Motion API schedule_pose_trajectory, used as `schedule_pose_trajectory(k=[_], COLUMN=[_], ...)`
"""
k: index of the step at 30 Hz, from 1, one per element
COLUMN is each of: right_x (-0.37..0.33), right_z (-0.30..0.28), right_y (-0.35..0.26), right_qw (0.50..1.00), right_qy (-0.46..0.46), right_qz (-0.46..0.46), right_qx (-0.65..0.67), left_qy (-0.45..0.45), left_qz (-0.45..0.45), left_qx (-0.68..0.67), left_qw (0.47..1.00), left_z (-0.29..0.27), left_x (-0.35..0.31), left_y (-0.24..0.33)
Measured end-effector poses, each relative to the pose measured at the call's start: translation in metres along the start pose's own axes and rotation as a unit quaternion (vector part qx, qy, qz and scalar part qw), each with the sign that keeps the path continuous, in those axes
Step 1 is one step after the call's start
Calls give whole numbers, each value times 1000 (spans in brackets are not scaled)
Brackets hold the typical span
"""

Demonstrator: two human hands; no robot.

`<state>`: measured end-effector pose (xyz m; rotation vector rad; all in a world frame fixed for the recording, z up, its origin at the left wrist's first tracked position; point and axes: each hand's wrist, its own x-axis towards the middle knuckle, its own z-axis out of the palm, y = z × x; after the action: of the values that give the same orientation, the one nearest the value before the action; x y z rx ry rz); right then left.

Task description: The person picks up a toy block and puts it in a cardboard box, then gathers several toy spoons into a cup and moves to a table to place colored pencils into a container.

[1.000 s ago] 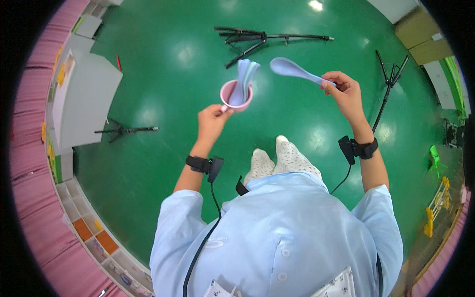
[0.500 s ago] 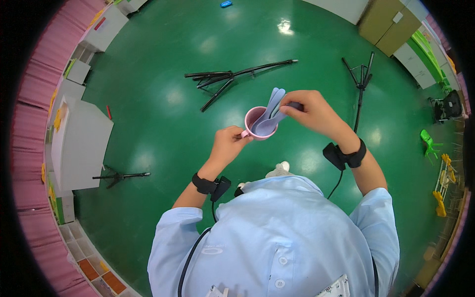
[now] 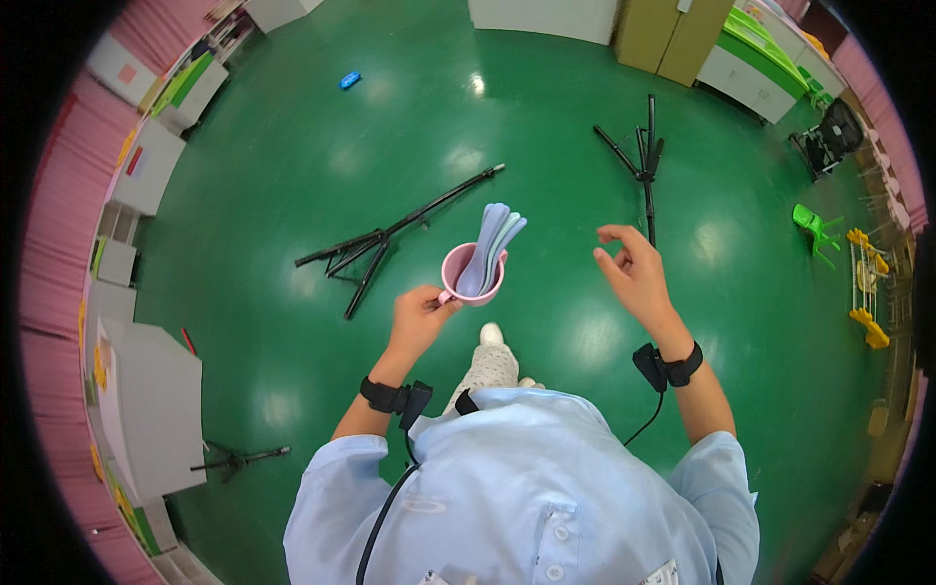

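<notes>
My left hand [image 3: 419, 321] pinches the small handle of a pink two-handled cup [image 3: 455, 266] and holds it up in front of me, above the floor. Several pastel spoons [image 3: 485, 255], lilac-blue and mint, stand together inside it. Their handles stick out over the far rim, leaning to the right, while the bowls rest against the inner wall. To the right of the cup and apart from it, my right hand [image 3: 636, 278] is raised with thumb and fingers parted and nothing between them. Both wrists carry black strapped devices with cables.
Folded black tripods [image 3: 378, 240] lie ahead on the green floor [image 3: 546, 127]; another tripod [image 3: 645, 174] is at far right and one [image 3: 239, 456] at left. White cabinets [image 3: 156, 409] line the left side. At right are a green chair [image 3: 815, 230] and a stroller [image 3: 831, 139].
My right hand has let go of a spoon handle and drawn away to the right. The spoons now stand in the cup. My body has moved forward, with one foot stepping ahead.
</notes>
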<state>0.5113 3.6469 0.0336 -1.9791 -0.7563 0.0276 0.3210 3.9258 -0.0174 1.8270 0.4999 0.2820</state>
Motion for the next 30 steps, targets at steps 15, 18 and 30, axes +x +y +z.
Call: schedule_pose_trajectory(k=[15, 18, 30], right_x=[227, 272, 515], right_z=[-56, -73, -178], right_y=[120, 153, 300], right_qw=[988, 983, 982], right_qy=[130, 156, 155], right_qz=[75, 84, 83], right_qx=[-40, -36, -64], left_qy=[-12, -14, 15], left_qz=[32, 40, 27], left_qx=[31, 49, -37], left_qw=[999, 998, 999], left_z=[2, 11, 113], left_x=[313, 381, 644], left_y=[28, 33, 91])
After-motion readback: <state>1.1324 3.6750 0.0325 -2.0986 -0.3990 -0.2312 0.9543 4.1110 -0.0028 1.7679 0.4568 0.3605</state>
